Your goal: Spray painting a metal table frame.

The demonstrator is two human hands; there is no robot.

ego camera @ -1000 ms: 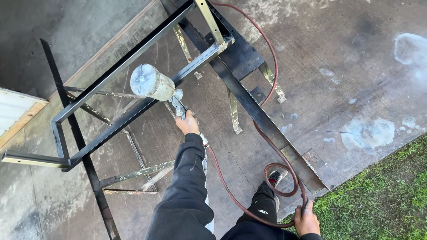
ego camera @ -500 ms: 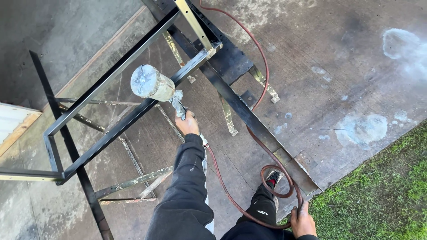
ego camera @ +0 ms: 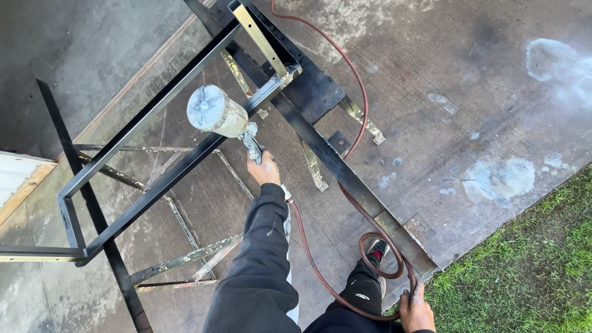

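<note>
Spray gun in my left hand, air hose in my right, over a black metal frame.

My left hand (ego camera: 264, 169) is closed around the grip of the spray gun (ego camera: 243, 132), whose round metal cup (ego camera: 214, 112) sits just above the long rail of the black metal frame (ego camera: 145, 120). My right hand (ego camera: 416, 308) is curled around the red air hose (ego camera: 345, 203), low by my knee; I think the hold is loose, but the fingers are partly out of view. The hose loops beside my shoe (ego camera: 377, 248) and runs up across the concrete floor (ego camera: 444, 92) towards its far edge. The frame rests on paint-spattered trestles (ego camera: 185, 259). Grass (ego camera: 536, 259) borders the floor's near right corner.
</note>
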